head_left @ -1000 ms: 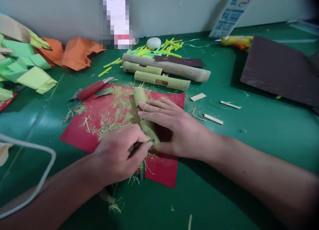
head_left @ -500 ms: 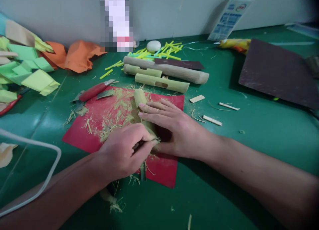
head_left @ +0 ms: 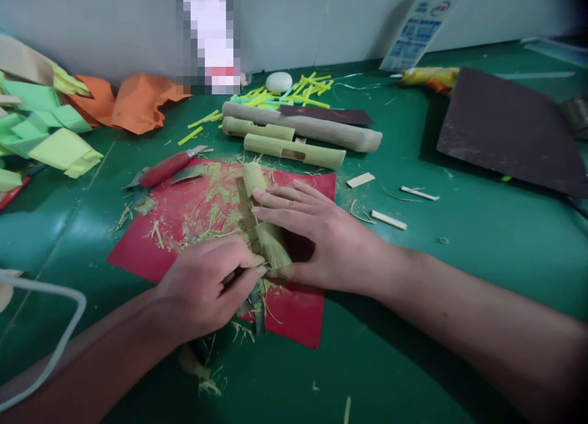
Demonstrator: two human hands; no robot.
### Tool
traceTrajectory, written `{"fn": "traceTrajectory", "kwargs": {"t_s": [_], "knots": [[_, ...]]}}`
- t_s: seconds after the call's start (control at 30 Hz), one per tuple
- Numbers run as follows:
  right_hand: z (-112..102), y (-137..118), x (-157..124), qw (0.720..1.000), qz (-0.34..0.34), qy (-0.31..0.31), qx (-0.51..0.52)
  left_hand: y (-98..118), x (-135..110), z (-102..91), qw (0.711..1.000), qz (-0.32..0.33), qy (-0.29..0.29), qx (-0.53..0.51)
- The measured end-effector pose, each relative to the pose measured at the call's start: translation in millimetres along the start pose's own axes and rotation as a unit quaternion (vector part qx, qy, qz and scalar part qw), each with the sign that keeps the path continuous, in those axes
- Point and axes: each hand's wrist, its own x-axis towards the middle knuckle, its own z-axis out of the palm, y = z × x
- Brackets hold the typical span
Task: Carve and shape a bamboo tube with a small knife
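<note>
A pale bamboo tube (head_left: 272, 245) lies slanted on a red sheet (head_left: 294, 317). My right hand (head_left: 316, 237) is laid across the tube, pressing it down with long fingers over its middle and the thumb by its near end. My left hand (head_left: 214, 283) is closed in a pinch just left of that near end; the small dark, thin thing in its fingertips is mostly hidden. Fine shavings (head_left: 225, 212) cover the sheet. A red-handled knife (head_left: 168, 168) rests at the sheet's upper left corner, beside dark scraps (head_left: 188, 174).
Behind lie notched bamboo pieces (head_left: 294, 151), a grey stick (head_left: 331, 130), yellow-green sticks (head_left: 312, 93) and a white egg-shaped object (head_left: 278, 82). Folded papers (head_left: 50, 117) fill the left side, near a white cable (head_left: 76, 326). A dark brown sheet (head_left: 509, 133) is at right.
My left hand has slid left and slightly down, off the near end of the bamboo tube, baring more of it. My right hand keeps its hold. The view has shifted slightly.
</note>
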Motion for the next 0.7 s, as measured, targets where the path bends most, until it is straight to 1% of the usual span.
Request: {"fn": "traceTrajectory", "kwargs": {"t_s": [0.1, 0.17, 0.2, 0.3, 0.33, 0.37, 0.47, 0.5, 0.6, 0.7], "knots": [[1, -1, 1, 1.0, -0.003, 0.007, 0.003, 3, 6, 2.9, 0.999, 0.031, 0.036, 0.001], [1, -1, 2, 1.0, -0.008, 0.007, 0.004, 4, 8, 5.1, 0.998, 0.041, 0.046, 0.0], [1, -1, 2, 1.0, -0.009, 0.005, 0.004, 5, 7, 5.8, 0.999, 0.039, 0.037, 0.001], [1, -1, 1, 1.0, -0.005, 0.0, 0.001, 4, -2, 5.9, 0.999, 0.022, -0.031, 0.004], [1, -1, 1, 1.0, -0.005, -0.002, 0.0, 3, -5, 5.5, 0.999, 0.021, -0.047, 0.002], [1, -1, 0, 1.0, -0.005, -0.003, 0.0, 3, -7, 4.8, 0.998, 0.027, -0.051, -0.004], [1, 1, 0, 1.0, -0.002, -0.004, 0.002, 5, -8, 0.5, 0.997, 0.058, 0.0, -0.045], [1, 1, -1, 1.0, -0.001, -0.003, 0.003, 5, -7, -1.6, 0.997, 0.058, 0.018, -0.055], [1, 2, -1, 1.0, -0.006, -0.003, 0.001, 3, -3, -7.8, 0.998, 0.022, 0.052, -0.039], [1, 0, -1, 1.0, -0.004, -0.006, -0.009, -2, 2, -9.5, 0.998, 0.007, 0.063, -0.01]]}}
